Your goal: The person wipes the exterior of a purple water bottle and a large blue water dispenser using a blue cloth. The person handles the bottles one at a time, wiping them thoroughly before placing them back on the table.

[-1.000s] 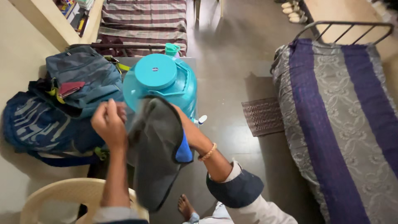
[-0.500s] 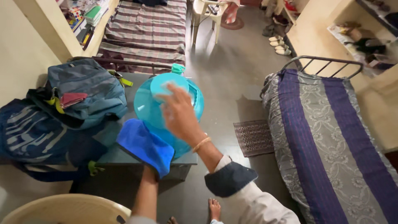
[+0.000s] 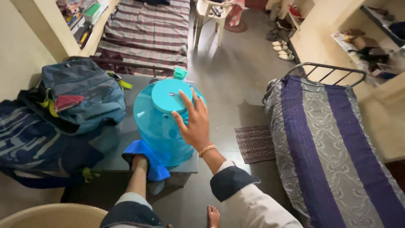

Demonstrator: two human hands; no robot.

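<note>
The big blue water jug [image 3: 162, 128] stands on the grey table [image 3: 126, 143] in the middle of the frame. The right hand [image 3: 194, 120] lies flat and wide open on its top. The left hand [image 3: 140, 162] presses a blue cloth [image 3: 147, 158] against its lower side. Backpacks [image 3: 63, 109] lie at left, a bed [image 3: 333, 143] at right

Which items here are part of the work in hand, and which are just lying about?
In hand:
- large translucent blue plastic water jar with turquoise lid, right hand resting on top
- blue cloth, pressed to the jar's base by the left hand
- grey table beneath

Lying about:
- blue-grey backpack
- navy bag
- brown floor mat
- purple-striped bed
- white plastic chair
</note>
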